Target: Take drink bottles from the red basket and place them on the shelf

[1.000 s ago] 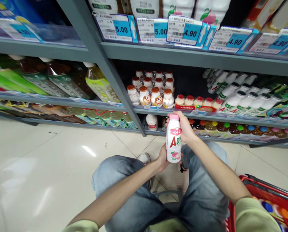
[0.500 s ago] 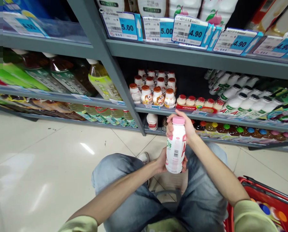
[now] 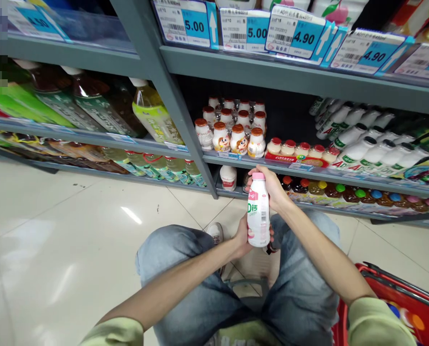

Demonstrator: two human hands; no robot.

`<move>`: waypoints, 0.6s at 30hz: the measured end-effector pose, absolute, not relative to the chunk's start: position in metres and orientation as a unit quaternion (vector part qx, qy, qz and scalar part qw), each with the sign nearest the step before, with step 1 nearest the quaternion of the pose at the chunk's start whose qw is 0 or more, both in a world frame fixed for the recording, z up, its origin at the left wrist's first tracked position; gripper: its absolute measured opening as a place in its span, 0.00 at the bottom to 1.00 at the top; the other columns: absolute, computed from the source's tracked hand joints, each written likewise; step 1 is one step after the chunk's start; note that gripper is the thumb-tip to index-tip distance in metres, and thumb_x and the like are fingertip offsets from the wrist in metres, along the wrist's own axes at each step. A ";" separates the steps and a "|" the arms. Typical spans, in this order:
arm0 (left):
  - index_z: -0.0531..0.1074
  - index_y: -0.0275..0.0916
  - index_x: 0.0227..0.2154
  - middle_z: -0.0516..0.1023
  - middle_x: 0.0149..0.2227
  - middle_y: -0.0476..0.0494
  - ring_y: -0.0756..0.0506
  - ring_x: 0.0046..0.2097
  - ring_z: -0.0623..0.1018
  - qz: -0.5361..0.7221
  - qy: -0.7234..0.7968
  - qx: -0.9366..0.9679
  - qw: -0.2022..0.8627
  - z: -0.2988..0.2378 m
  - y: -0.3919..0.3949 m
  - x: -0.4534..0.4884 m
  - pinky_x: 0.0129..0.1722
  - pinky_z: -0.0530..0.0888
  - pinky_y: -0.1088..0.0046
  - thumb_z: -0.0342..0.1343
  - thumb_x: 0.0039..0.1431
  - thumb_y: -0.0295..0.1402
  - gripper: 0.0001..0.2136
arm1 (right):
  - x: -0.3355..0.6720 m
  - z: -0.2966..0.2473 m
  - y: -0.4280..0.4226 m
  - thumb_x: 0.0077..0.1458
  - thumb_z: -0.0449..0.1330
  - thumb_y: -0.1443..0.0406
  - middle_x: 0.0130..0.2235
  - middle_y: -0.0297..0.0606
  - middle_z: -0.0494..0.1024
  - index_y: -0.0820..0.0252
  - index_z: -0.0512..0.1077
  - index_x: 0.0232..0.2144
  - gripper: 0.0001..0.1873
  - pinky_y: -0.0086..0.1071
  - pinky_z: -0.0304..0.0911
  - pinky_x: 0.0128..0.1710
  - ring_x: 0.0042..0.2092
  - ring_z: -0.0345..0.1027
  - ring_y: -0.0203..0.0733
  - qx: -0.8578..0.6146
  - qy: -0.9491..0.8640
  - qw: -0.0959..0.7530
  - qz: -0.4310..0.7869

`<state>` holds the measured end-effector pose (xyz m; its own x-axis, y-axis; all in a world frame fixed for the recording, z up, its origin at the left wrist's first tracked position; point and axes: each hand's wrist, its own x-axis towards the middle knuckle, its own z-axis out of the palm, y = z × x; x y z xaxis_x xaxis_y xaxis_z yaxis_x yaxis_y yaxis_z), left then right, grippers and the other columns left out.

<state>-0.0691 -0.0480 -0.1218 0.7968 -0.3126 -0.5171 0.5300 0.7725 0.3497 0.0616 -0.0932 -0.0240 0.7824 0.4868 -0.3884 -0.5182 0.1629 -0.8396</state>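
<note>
A white milk drink bottle [image 3: 259, 216] with a pink cap and pink and green print stands nearly upright between my knees, in front of the shelves. Low on its left side, my left hand [image 3: 242, 238] is wrapped around it, with fingertips showing at the far edge. My right hand [image 3: 271, 186] holds the upper part, its fingers passing behind the neck and cap. The bottle itself hides part of both hands' fingers. Green lettering and a barcode face me.
Small red-capped bottles [image 3: 239, 139] and black-capped white bottles [image 3: 371, 157] fill a low shelf [image 3: 236, 162] ahead. Colourful-capped bottles [image 3: 347, 193] line the bottom. Price labels [image 3: 297, 34] run along the upper edge. A red basket [image 3: 409, 298] holding items stands at my right.
The bottle has turned in my hands, bringing more green lettering into sight and taking the red letter away. It sits slightly further left and away from me. My view has shifted slightly.
</note>
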 end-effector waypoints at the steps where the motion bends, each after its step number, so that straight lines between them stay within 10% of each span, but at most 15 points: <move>1: 0.77 0.32 0.40 0.80 0.29 0.34 0.40 0.29 0.80 -0.232 0.220 0.245 0.915 -0.121 -0.048 -0.070 0.33 0.73 0.64 0.40 0.65 0.50 0.27 | 0.061 -0.024 -0.094 0.51 0.64 0.52 0.22 0.34 0.75 0.59 0.72 0.30 0.16 0.29 0.65 0.19 0.21 0.70 0.39 -0.558 0.012 0.762 0.328; 18: 0.77 0.31 0.40 0.80 0.28 0.34 0.40 0.27 0.79 -0.250 0.188 0.206 0.927 -0.121 -0.047 -0.070 0.31 0.73 0.64 0.46 0.61 0.47 0.24 | 0.059 -0.017 -0.097 0.48 0.63 0.57 0.22 0.32 0.74 0.59 0.72 0.31 0.11 0.28 0.63 0.17 0.21 0.69 0.38 -0.578 0.017 0.750 0.320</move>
